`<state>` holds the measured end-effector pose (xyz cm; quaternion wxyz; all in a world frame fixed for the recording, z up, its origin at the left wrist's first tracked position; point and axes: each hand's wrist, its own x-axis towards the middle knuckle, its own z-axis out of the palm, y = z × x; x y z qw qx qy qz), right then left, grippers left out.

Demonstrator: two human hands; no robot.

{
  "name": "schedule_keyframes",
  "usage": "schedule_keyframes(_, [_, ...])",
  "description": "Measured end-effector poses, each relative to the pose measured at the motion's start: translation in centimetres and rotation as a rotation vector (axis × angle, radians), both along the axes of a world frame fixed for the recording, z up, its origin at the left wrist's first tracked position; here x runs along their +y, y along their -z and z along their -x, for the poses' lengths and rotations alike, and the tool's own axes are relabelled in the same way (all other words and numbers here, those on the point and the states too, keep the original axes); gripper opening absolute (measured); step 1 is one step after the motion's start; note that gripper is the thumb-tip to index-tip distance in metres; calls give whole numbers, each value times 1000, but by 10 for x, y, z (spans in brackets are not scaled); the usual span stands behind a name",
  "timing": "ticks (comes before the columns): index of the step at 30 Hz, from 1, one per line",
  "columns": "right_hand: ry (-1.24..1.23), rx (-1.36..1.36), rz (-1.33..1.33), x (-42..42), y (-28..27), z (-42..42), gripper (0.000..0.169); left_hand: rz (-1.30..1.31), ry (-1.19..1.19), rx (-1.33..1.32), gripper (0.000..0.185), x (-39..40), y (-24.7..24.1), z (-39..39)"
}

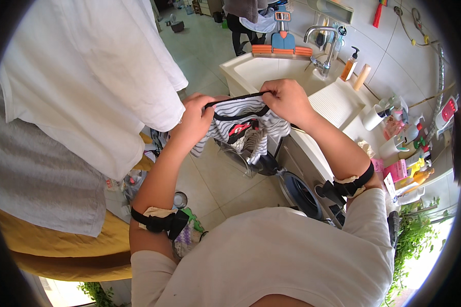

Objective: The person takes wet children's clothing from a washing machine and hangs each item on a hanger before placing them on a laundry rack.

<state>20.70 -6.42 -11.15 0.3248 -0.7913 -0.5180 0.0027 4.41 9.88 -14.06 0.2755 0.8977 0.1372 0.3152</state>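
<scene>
A grey-and-white striped garment with black trim and a red-and-black print hangs stretched between my two hands. My left hand pinches the black band at its left end. At the other end, my right hand grips the same band, with fingers curled over it. The lower part of the cloth falls in bunched folds, so its full shape is hidden. Beyond my right hand is a cream laundry sink with a ribbed washboard.
White, grey and mustard cloths hang at left. A chrome faucet, an orange-headed mop and a pump bottle stand around the sink. Several bottles crowd the right counter. A round appliance door stands open below.
</scene>
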Motion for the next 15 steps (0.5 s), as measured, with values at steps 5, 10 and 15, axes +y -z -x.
schedule_keyframes(5, [121, -247, 117, 1, -7, 6, 18, -2, -148, -34, 13, 3, -2, -4])
schedule_keyframes(10, [227, -411, 467, 2, 9, -23, 21, 301, -61, -152, 13, 9, 10, -7])
schedule_keyframes(15, [61, -6, 214, -2, 13, -39, 21, 604, 109, 79, 14, 16, 9, -4])
